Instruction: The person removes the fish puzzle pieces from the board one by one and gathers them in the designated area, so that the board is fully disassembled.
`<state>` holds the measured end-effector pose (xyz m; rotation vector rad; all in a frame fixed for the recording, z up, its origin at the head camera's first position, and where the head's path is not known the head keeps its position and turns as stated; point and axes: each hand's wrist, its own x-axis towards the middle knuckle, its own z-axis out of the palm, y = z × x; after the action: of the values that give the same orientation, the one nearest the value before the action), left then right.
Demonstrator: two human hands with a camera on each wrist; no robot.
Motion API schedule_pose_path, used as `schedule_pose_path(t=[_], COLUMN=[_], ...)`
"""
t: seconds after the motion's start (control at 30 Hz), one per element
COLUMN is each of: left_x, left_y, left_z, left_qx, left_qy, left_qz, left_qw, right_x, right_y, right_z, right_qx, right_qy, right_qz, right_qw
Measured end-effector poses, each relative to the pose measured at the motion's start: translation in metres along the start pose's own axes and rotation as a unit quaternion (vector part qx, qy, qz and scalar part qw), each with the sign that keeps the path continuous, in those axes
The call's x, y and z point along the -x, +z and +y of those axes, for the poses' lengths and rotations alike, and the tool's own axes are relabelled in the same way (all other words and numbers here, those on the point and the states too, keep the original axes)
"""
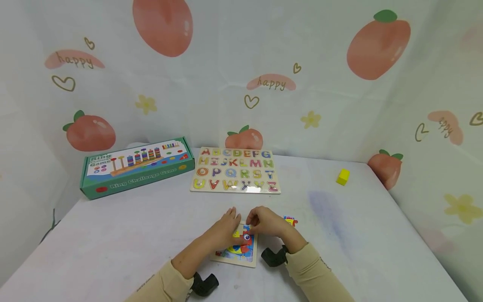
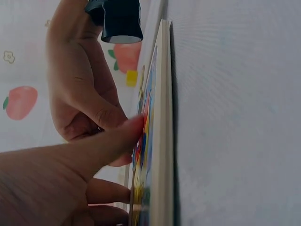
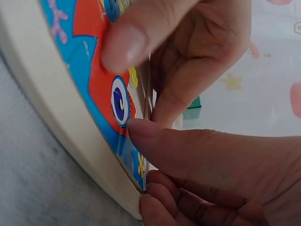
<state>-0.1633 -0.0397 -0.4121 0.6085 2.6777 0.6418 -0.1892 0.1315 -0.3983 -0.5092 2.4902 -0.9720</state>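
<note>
A wooden jigsaw board lies flat, its picture a red, yellow and blue fish with a big eye. My left hand spreads over its left side, with the thumb on the red pieces and the other fingers extended toward the far edge. At the far right corner, my right hand has its fingers curled. Its thumb touches beside the fish's eye, and a blue corner puzzle piece with a yellow star lies between thumb and fingers. A loose puzzle piece shows behind the right wrist.
An alphabet board lies behind the hands. To the back left sits a green Ring Challenge Game box. A yellow block stands at the back right. Black wrist cameras are worn below both hands. A printed curtain hangs behind the table.
</note>
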Motion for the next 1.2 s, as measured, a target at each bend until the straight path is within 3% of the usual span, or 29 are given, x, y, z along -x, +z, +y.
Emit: schedule_pose_path(t=[0.27, 0.47, 0.87, 1.07, 1.2], left_x=[0.006, 0.009, 0.003, -0.003, -0.005], left_y=[-0.008, -0.009, 0.000, 0.004, 0.008], left_z=[-0.008, -0.006, -0.005, -0.002, 0.001], left_qx=[-0.020, -0.037, -0.012, -0.010, -0.028], left_qy=[0.054, 0.060, 0.050, 0.030, 0.016], left_qz=[-0.064, -0.082, -0.041, 0.011, 0.028], left_qw=[0.9963, 0.9941, 0.9978, 0.9994, 0.9991], right_x=[-0.001, -0.004, -0.009, -0.007, -0.006], right_y=[0.000, -0.005, -0.009, -0.006, -0.004], right_z=[0.001, 0.002, 0.002, -0.001, -0.005], right_qx=[-0.001, 0.001, -0.007, 0.004, 0.026], right_qy=[0.003, 0.002, 0.021, 0.008, 0.000], right_qz=[0.000, -0.012, -0.003, 0.005, 0.013], right_qw=[1.0000, 0.9999, 0.9998, 0.9999, 0.9996])
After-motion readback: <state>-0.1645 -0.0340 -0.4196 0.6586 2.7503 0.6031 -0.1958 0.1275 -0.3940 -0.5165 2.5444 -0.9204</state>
